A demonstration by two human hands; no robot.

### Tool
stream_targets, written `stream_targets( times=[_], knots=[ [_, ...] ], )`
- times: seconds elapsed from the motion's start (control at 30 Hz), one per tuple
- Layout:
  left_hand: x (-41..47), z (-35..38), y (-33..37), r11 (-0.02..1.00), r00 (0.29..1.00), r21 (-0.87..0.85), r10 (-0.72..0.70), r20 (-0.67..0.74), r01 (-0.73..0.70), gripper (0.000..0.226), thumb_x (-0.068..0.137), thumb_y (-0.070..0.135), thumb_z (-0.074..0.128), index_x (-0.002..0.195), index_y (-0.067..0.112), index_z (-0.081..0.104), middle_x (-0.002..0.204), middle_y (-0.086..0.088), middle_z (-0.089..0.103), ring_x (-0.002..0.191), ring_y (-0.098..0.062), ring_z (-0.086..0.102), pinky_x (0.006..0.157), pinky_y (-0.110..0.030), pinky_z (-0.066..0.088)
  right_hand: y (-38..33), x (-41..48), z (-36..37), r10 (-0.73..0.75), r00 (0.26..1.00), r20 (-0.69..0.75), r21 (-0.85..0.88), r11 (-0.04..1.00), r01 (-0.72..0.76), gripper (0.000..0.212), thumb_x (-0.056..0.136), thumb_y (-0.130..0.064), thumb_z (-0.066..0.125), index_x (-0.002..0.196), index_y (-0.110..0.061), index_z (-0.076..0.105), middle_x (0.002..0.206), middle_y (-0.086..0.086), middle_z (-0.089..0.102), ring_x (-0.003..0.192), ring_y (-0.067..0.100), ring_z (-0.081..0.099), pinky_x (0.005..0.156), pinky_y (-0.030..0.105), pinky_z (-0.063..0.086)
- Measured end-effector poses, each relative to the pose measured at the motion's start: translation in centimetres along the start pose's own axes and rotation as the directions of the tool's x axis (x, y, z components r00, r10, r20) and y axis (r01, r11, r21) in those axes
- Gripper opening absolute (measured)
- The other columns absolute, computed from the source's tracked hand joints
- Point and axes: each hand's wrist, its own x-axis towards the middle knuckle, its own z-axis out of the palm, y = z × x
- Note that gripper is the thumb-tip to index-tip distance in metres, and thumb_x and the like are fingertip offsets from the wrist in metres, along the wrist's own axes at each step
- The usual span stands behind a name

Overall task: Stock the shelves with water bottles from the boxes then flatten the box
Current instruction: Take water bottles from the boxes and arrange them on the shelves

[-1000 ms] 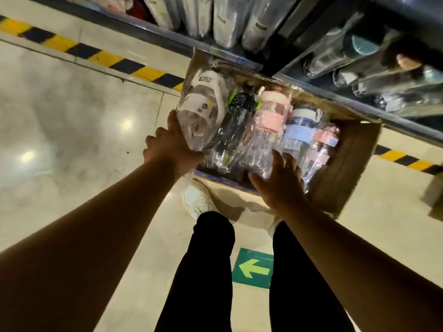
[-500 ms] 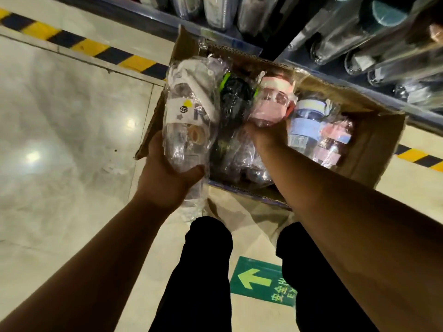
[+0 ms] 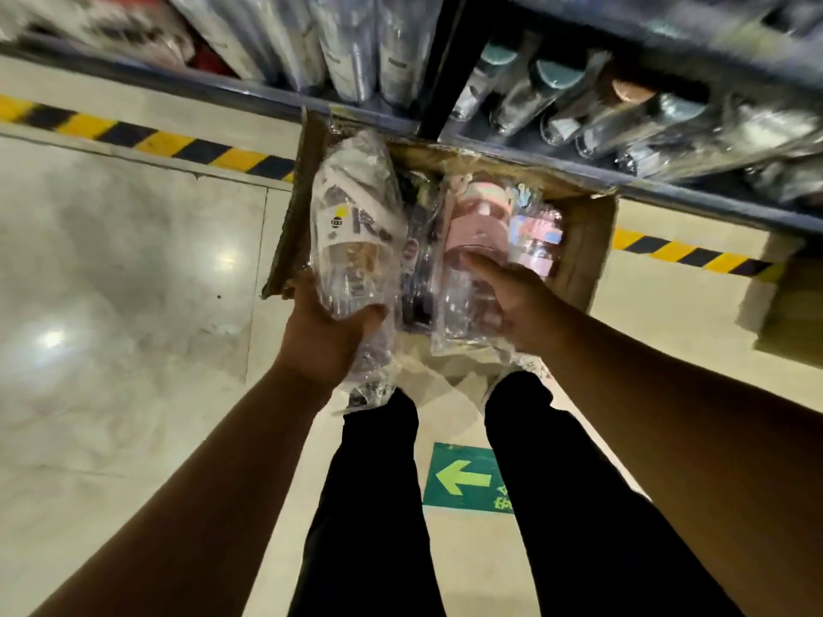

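- The person stands over an open cardboard box (image 3: 583,242) on the floor. Its far edge is pushed up against the bottom rail of the shelf (image 3: 249,93).
- The left hand (image 3: 327,336) is curled round the base of a clear bottle with a white lid (image 3: 356,233). The bottle is sealed in a crinkly plastic bag and tilts away from the person, over the left edge of the box.
- The loose end of that bag hangs below the hand, in front of the black trousers (image 3: 378,505).
- The right hand (image 3: 512,296) grips the lower body of a pink-lidded bottle (image 3: 476,229), also bagged, near the middle of the box. The thumb lies across the front and the fingers wrap round the right side.
- A dark bottle (image 3: 416,260) lies in the box between the two held ones, mostly hidden by them.
- A bottle with pale blue and pink bands (image 3: 536,238) sits by the right wall of the box, just beside the pink-lidded one.
- Above the box, the shelf carries rows of clear shelved bottles (image 3: 556,104) lying with their caps outward. They are blurred, so I can't make out any labels.
- Yellow and black hazard tape (image 3: 133,135) runs along the floor at the foot of the shelf.
- A green arrow sticker (image 3: 463,478) shows on the floor between the person's legs.
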Motion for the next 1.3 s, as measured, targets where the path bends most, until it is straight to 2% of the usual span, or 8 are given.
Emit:
stream_targets(
  times=[0.17,0.47,0.6,0.77,0.87,0.93,1.1,1.3],
  knots=[
    [-5.9,0.1,6.1,0.993,0.985,0.013,0.117,0.126,-0.120,0.050,0.084,-0.015,0.066,0.124,0.013,0.056,0.101,0.008,0.069,0.086,0.006,0.069,0.070,-0.015,0.057,-0.4,-8.9,0.9,-0.024,0.998,0.061,0.138,0.990,0.015,0.049,0.082,-0.048,0.074,0.121,-0.019,0.066,0.104,0.006,0.059,0.080,0.020,0.062,0.064,0.030,0.054],
    [-19.5,-1.7,14.9,0.990,0.924,-0.058,0.139,0.356,-0.127,0.044,0.087,0.002,0.071,0.117,0.029,0.055,0.102,0.011,0.075,0.095,-0.003,0.071,0.085,-0.028,0.059,-0.2,-25.7,-0.9,-0.378,0.924,0.057,0.429,0.845,0.319,0.084,0.069,-0.031,0.090,0.139,-0.006,0.052,0.123,0.022,0.058,0.103,0.044,0.052,0.092,0.056,0.044],
    [-27.2,-0.3,17.5,0.983,0.907,0.042,0.147,0.396,-0.178,0.116,0.060,0.053,0.089,0.152,0.047,0.019,0.154,0.006,0.045,0.136,-0.018,0.049,0.114,-0.051,0.039,0.3,-35.2,-3.8,-0.518,0.855,0.010,0.413,0.781,0.468,0.061,0.081,-0.018,0.073,0.138,-0.010,0.053,0.131,0.025,0.060,0.116,0.040,0.060,0.102,0.060,0.045],
    [-36.0,4.7,19.3,0.934,0.853,0.032,0.310,0.420,-0.355,0.096,0.082,0.022,0.081,0.154,0.035,0.019,0.146,0.016,0.033,0.144,-0.012,0.029,0.111,-0.031,0.028,2.5,-46.1,-9.4,-0.621,0.778,-0.094,0.368,0.705,0.607,0.067,0.072,-0.017,0.081,0.132,-0.014,0.052,0.115,0.015,0.069,0.102,0.033,0.068,0.095,0.057,0.052],
    [-41.5,8.2,19.3,0.949,0.844,-0.014,0.288,0.452,-0.316,0.118,0.057,0.041,0.092,0.153,0.039,0.025,0.148,0.012,0.035,0.140,-0.015,0.036,0.106,-0.032,0.036,5.1,-51.5,-13.7,-0.677,0.718,-0.162,0.376,0.631,0.679,0.068,0.067,-0.017,0.074,0.131,-0.014,0.051,0.113,0.012,0.070,0.095,0.027,0.070,0.084,0.049,0.059],
    [-44.7,10.7,19.4,0.952,0.803,-0.040,0.277,0.528,-0.302,0.130,0.040,0.047,0.099,0.149,0.047,0.028,0.155,0.002,0.037,0.134,-0.023,0.048,0.105,-0.040,0.046,6.8,-54.8,-16.9,-0.713,0.670,-0.208,0.358,0.582,0.730,0.063,0.072,-0.012,0.073,0.130,-0.017,0.050,0.116,0.011,0.070,0.099,0.026,0.070,0.078,0.042,0.059],
    [-53.3,18.0,22.1,0.873,0.604,-0.168,0.445,0.662,-0.459,0.114,0.066,0.010,0.085,0.154,0.036,0.017,0.145,0.017,0.034,0.127,-0.006,0.045,0.098,-0.021,0.039,9.5,-63.1,-24.9,-0.795,0.499,-0.345,0.284,0.418,0.863,0.070,0.067,-0.017,0.078,0.131,-0.022,0.048,0.117,0.006,0.070,0.108,0.023,0.068,0.094,0.043,0.054],
    [-61.6,26.0,27.9,0.716,0.416,-0.283,0.630,0.656,-0.638,0.082,0.057,0.011,0.081,0.119,0.048,0.042,0.125,0.022,0.058,0.115,0.000,0.060,0.083,-0.016,0.051,8.5,-72.0,-32.9,-0.839,0.256,-0.480,0.143,0.213,0.967,0.072,0.064,-0.029,0.080,0.129,-0.028,0.049,0.119,0.002,0.068,0.108,0.019,0.068,0.087,0.036,0.056]
  ],
)
